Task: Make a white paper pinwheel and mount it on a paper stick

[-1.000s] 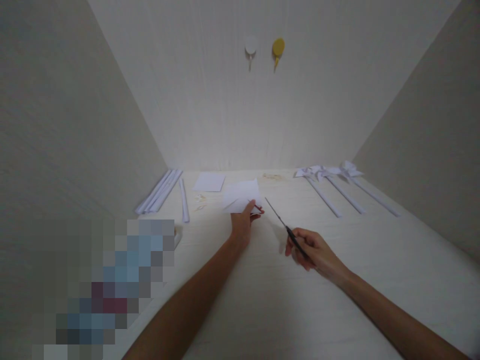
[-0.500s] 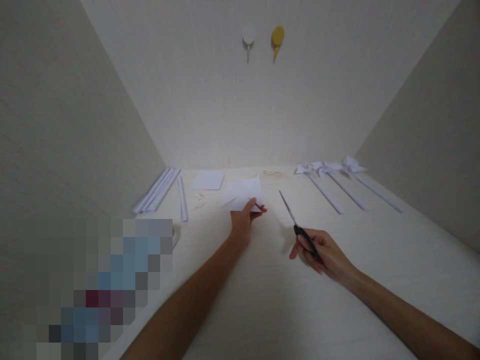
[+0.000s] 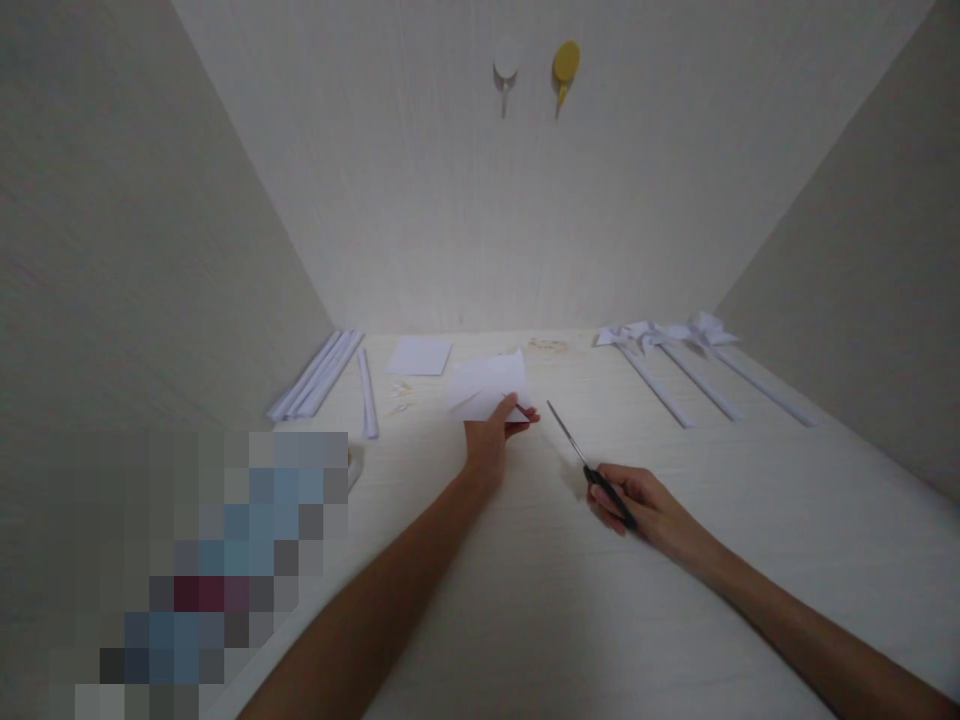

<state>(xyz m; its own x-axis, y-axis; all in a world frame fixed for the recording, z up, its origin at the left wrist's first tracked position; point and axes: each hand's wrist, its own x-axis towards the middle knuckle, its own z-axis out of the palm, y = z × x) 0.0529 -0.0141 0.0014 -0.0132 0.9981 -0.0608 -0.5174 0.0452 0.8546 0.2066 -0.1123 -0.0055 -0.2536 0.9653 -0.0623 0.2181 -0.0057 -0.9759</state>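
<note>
While left hand (image 3: 489, 448) pinches white paper sheet (image 3: 484, 385) at its near edge above desk (image 3: 525, 600), right hand (image 3: 645, 508) grip is closed around black-handled scissors (image 3: 589, 468), blades pointing toward sheet.

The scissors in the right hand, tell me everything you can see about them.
The scissors have long, thin, silvery blades that look like metal and dark, probably plastic handles. The right hand wraps the handles, hiding most of them. The blades look shut or nearly so and point up and left toward the white paper sheet pinched by the left hand, without touching it. They lie low over the pale table; whether they touch it is unclear.
</note>
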